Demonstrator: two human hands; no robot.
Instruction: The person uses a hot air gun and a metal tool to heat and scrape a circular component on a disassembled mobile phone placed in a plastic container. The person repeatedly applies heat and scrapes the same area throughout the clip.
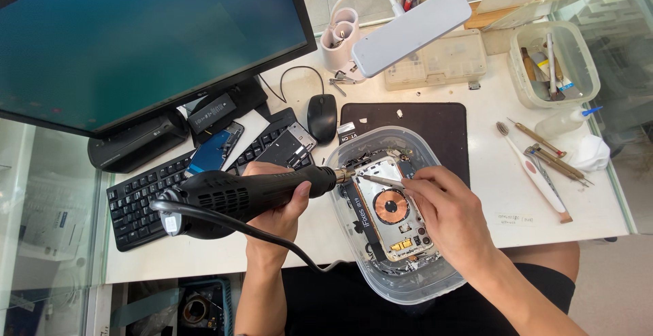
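My left hand (275, 210) grips a black corded rotary tool (238, 192), its metal tip pointing right at the top edge of an opened phone (394, 207). The phone lies with its back off, a copper coil visible, on a dark holder inside a clear plastic tub (354, 241). My right hand (445, 210) holds thin metal tweezers (381, 180), their tip close to the tool's tip at the phone's upper left corner.
A monitor (149, 30), black keyboard (146, 200), mouse (322, 116) and several phones (211, 149) sit at the left. A white desk lamp (408, 30) hangs over a dark mat (422, 122). Hand tools (544, 156), a squeeze bottle (564, 122) and a tool container (554, 64) lie right.
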